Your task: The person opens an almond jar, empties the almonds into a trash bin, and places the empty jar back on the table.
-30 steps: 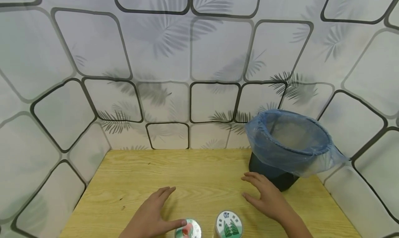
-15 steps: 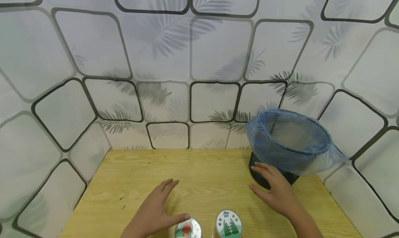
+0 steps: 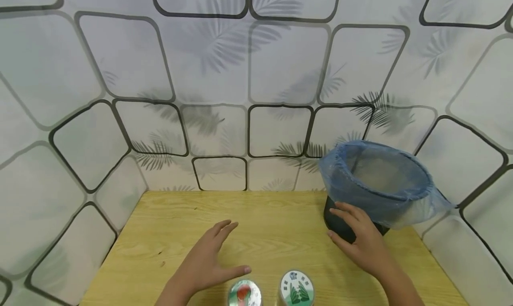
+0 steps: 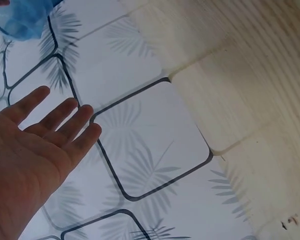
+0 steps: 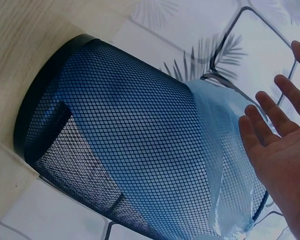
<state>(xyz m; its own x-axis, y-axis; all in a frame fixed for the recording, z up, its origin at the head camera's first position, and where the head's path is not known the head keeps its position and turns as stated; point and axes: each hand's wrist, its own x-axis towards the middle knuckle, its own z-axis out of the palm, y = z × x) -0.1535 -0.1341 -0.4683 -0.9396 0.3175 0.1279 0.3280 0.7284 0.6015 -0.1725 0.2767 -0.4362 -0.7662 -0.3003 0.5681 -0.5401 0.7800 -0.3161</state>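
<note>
Two round containers with printed white lids stand at the front of the wooden table. One lid (image 3: 244,293) has a red and green picture; the other lid (image 3: 296,288) shows green leaves. My left hand (image 3: 206,261) is held with fingers extended, its thumb just beyond the red-pictured lid. In the left wrist view its palm (image 4: 30,155) holds nothing. My right hand (image 3: 366,243), fingers relaxed and apart, is in front of the black mesh wastebasket (image 5: 125,125). A blue plastic bag (image 3: 380,181) lines that basket and folds over its rim. The lower sides of both containers fall outside the head view.
The wooden table (image 3: 224,208) meets walls on its back, left and right sides. These walls (image 3: 280,83) carry a pattern of rounded frames and grey leaves. The wastebasket stands in the back right corner.
Both hands have moved forward, away from the containers, the right one also rightward toward the wastebasket. My left thumb has come off the red-pictured lid. The view has shifted slightly.
</note>
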